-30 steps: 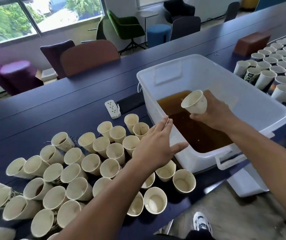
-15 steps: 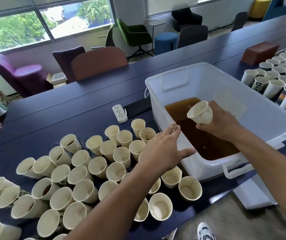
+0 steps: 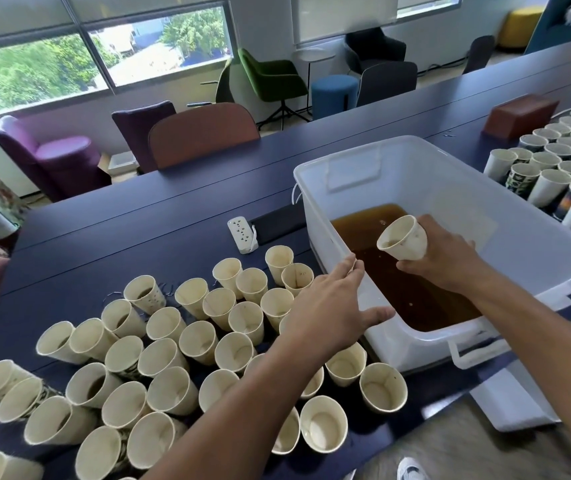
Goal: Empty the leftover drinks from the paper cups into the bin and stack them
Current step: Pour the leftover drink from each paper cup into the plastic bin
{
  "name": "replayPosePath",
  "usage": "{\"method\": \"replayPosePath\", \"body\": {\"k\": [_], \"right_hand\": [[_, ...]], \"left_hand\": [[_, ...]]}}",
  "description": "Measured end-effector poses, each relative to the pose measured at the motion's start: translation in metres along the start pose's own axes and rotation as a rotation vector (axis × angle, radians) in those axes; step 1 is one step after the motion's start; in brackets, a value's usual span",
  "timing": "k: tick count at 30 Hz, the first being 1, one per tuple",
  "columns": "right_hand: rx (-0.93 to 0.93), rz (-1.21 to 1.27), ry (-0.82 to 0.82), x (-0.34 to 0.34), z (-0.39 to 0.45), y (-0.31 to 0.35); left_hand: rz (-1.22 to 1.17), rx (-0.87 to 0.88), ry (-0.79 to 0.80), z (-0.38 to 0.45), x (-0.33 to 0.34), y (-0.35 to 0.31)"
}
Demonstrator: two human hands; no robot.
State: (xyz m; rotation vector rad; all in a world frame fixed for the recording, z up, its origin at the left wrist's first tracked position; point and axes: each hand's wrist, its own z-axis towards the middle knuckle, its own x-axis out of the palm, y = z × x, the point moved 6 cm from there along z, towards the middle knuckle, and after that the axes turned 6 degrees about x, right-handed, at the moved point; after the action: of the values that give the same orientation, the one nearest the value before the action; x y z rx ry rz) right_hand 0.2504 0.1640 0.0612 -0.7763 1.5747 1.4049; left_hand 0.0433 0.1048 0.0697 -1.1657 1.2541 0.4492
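My right hand [image 3: 446, 261] grips a paper cup [image 3: 403, 237] tilted on its side over the brown liquid [image 3: 412, 292] inside the white plastic bin [image 3: 363, 157]. A little brown residue shows at the cup's lower lip. My left hand [image 3: 329, 306] is spread with straight fingers, its fingertips resting on the bin's left rim and its thumb against the bin's wall. Below and left of that hand, several cream paper cups [image 3: 159, 355] stand crowded on the dark blue table [image 3: 121, 237], some with brown liquid in them.
A second group of paper cups [image 3: 561, 161] stands right of the bin. A white power strip [image 3: 242, 233] and a black slab [image 3: 280, 221] lie left of the bin. A brown block [image 3: 519, 114] sits at the back right. Chairs line the table's far side.
The view has shifted, so everything sits lower in the frame. My right hand has tilted the cup slightly further over the liquid. My left hand stays at the bin's rim.
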Motion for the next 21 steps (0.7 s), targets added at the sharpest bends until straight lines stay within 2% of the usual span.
{"method": "replayPosePath", "body": {"k": [11, 21], "right_hand": [[-0.026, -0.214, -0.114, -0.0062, -0.0028, 0.0051], [-0.105, -0.255, -0.218, -0.0052, 0.0002, 0.0017]], "left_hand": [[0.005, 0.007, -0.007, 0.0008, 0.0017, 0.0012], [0.0, 0.006, -0.007, 0.0022, 0.0035, 0.0018]]}}
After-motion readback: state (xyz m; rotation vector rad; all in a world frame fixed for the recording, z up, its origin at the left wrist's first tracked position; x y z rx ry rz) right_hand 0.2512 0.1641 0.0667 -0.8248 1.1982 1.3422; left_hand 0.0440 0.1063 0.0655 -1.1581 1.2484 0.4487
